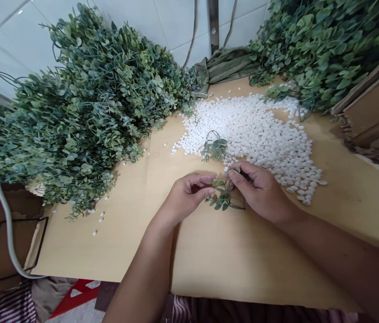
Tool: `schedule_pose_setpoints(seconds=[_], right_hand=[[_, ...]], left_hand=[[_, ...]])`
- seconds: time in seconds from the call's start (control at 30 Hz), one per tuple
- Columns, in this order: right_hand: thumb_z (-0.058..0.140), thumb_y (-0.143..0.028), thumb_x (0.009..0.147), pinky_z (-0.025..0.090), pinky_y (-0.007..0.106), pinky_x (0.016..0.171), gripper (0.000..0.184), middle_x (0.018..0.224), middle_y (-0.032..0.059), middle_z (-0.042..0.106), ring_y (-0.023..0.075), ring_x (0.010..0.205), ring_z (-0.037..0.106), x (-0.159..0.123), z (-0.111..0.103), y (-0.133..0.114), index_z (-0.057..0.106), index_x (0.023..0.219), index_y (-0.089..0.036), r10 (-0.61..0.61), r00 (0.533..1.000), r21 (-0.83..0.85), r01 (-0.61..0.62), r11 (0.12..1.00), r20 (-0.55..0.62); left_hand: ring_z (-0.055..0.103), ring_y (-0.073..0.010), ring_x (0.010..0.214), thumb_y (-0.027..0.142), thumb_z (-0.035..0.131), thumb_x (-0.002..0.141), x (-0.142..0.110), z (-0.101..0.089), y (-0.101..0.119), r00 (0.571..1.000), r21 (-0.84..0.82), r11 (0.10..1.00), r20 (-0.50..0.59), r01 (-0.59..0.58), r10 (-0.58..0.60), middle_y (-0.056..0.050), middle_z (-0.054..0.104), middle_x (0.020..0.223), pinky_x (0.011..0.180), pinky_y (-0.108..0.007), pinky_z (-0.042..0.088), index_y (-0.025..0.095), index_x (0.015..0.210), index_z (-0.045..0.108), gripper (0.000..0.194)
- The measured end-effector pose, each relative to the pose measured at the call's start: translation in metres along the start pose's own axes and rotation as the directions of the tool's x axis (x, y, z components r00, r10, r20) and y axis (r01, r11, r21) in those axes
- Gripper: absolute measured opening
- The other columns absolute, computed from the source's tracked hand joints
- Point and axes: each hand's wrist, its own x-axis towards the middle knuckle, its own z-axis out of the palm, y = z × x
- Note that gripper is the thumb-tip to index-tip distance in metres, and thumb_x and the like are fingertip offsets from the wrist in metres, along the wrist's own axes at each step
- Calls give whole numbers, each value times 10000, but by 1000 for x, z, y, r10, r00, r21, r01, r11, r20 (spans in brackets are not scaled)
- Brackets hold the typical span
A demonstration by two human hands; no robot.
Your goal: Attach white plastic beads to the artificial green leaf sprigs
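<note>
A small artificial leaf sprig (222,199) with green leaves and a bent stem hangs between my two hands, over the table's near side. My left hand (189,195) has thumb and fingertips curled close around the sprig's left edge. From the other side, my right hand (254,186) pinches the sprig's upper part. A small white piece shows by my right fingertips; whether they touch it I cannot tell. Just beyond my hands, another leaf sprig (215,148) with a looped stem lies at the edge of a spread of small white pieces (259,130).
A large heap of artificial foliage (108,94) covers the table's left back, and another foliage heap (324,49) stands at the right. A cardboard box (374,103) borders the right side. Dark green cloth (231,65) lies by the tiled wall. A pale hose (2,202) curves at left.
</note>
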Motion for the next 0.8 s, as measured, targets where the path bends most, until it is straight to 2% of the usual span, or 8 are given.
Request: schedule_pose_setpoints(seconds=[0.2, 0.33, 0.43, 0.6, 0.7, 0.8], right_hand=[[588, -331, 743, 380, 233, 521, 178, 650, -13, 507, 124, 578, 470, -2, 3, -3, 556, 805, -166, 100, 994, 74, -103, 992, 44], [589, -302, 710, 420, 248, 571, 210, 722, 13, 564, 141, 631, 521, -3, 4, -6, 580, 865, -161, 126, 988, 29, -129, 991, 93], [531, -278, 735, 422, 254, 596, 179, 735, 26, 588, 147, 651, 534, -2, 2, -8, 606, 843, -156, 103, 986, -27, -100, 995, 133], [483, -278, 739, 342, 218, 466, 175, 578, -9, 520, 110, 505, 451, -1, -2, -14, 604, 729, -152, 120, 970, -86, -104, 991, 213], [482, -323, 744, 310, 212, 431, 192, 551, -18, 488, 101, 473, 416, -1, -2, -15, 553, 675, -159, 138, 970, -58, -128, 990, 200], [486, -379, 762, 334, 228, 453, 245, 557, -12, 482, 114, 496, 428, -1, -1, -15, 530, 652, -165, 123, 978, -53, -116, 992, 165]], left_hand=[[553, -89, 566, 165, 741, 634, 2, 9, -3, 995, 20, 1000, -100, -20, 22, -10, 667, 637, 571, -221, 453, 135, 715, 700, 95], [513, -67, 500, 172, 752, 612, 1, 10, 1, 988, -28, 998, -141, -62, 58, 30, 602, 544, 514, -199, 431, 141, 651, 660, 105], [538, -70, 521, 165, 759, 596, 0, 11, 2, 986, -53, 995, -149, -87, 78, 24, 619, 564, 532, -197, 449, 145, 657, 662, 116], [562, -78, 536, 210, 785, 581, -1, 13, 2, 989, -93, 992, -128, -83, 70, 15, 637, 575, 545, -204, 468, 145, 667, 665, 161], [555, -72, 519, 254, 797, 576, -2, 15, 3, 993, -126, 990, -102, -67, 54, 22, 633, 567, 542, -205, 468, 144, 673, 665, 197], [551, -72, 518, 266, 796, 583, -2, 16, 3, 994, -113, 992, -97, -61, 50, 18, 636, 573, 542, -207, 464, 142, 678, 677, 196]])
